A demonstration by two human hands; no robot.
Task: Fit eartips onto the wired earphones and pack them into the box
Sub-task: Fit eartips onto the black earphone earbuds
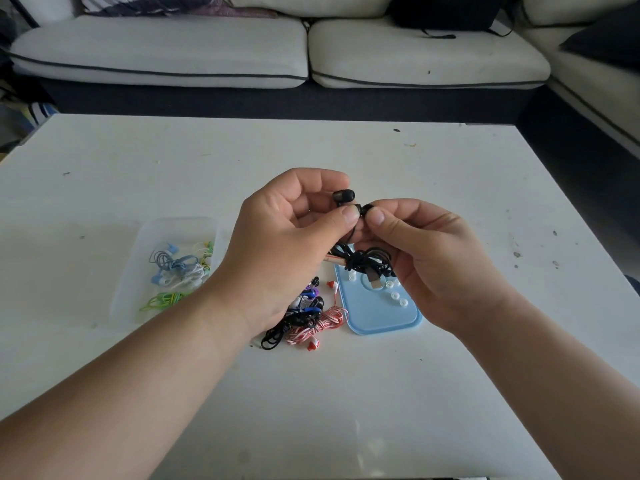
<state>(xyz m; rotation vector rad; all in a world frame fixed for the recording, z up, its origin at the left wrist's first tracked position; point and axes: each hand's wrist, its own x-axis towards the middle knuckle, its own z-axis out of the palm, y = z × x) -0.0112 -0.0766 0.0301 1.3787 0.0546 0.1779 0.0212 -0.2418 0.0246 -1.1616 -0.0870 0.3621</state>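
Note:
Above the middle of the table, my left hand point(287, 244) pinches a pair of black wired earphones point(360, 259). One earbud point(344, 196) sticks up beside my left fingers. My right hand point(426, 258) pinches a small black piece, an eartip or the second earbud point(366, 208), against my left thumb tip. The bundled black cord and its plug hang below both hands. Under them lies a light blue tray point(381, 317) with several white eartips point(394, 295). A clear plastic box point(138, 271) at the left holds blue, white, yellow and green earphones point(176, 268).
A pile of loose earphones point(304, 320), black, blue and red-and-white striped, lies between the box and the tray, partly hidden by my left wrist. The white table point(311, 393) ends in front of a grey sofa point(311, 53) at the back and right.

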